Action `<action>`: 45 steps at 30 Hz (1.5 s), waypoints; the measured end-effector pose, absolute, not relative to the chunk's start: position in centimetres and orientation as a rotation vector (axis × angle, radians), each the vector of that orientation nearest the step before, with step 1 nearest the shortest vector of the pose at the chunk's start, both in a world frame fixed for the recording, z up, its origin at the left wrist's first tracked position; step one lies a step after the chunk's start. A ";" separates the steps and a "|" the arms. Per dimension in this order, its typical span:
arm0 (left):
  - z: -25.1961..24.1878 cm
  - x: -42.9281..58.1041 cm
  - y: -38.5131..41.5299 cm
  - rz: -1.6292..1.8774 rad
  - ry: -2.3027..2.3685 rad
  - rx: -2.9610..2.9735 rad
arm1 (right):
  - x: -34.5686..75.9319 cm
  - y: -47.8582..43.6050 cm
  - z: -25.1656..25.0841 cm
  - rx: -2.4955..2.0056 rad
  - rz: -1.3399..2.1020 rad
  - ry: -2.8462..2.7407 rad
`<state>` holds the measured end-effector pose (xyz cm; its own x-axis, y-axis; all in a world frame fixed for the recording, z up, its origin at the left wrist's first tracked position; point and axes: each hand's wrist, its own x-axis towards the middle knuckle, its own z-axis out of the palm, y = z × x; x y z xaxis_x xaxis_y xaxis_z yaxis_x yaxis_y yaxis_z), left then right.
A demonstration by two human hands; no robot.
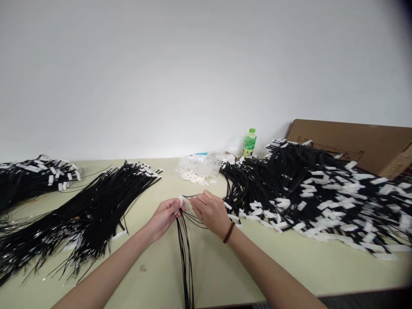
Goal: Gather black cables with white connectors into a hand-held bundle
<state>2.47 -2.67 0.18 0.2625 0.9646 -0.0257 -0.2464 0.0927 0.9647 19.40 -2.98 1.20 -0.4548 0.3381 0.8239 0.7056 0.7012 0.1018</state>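
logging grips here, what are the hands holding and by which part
The left hand pinches the small white connector at the top end of a thin bundle of black wires; the right hand pinches loose wire ends beside it.

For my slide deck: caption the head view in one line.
Left hand holds a white connector, right hand grips its black wires, amid heaps of tagged wires.

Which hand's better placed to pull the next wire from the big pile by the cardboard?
Right, probably: the right hand, on the black wires, sits beside that pile; the left hand pinches the white connector, farther away.
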 end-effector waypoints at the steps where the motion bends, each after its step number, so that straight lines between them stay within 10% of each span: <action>1: 0.2 2.5 -2.7 1.085 0.861 1.094 | 19.5 -3.0 1.2 -0.795 -0.560 -2.076; 29: 0.3 2.6 -3.0 0.973 0.965 1.380 | 19.5 -2.8 0.9 -0.653 -0.006 -2.203; 45: 0.4 2.1 -2.1 1.253 0.847 0.973 | 18.9 -3.5 0.7 -0.583 -0.311 -2.219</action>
<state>2.11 -2.12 0.41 0.1335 0.9910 0.0032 -0.3662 0.0463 0.9294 18.94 -3.53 0.69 -0.5713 0.3061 0.7615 0.5036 0.8634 0.0307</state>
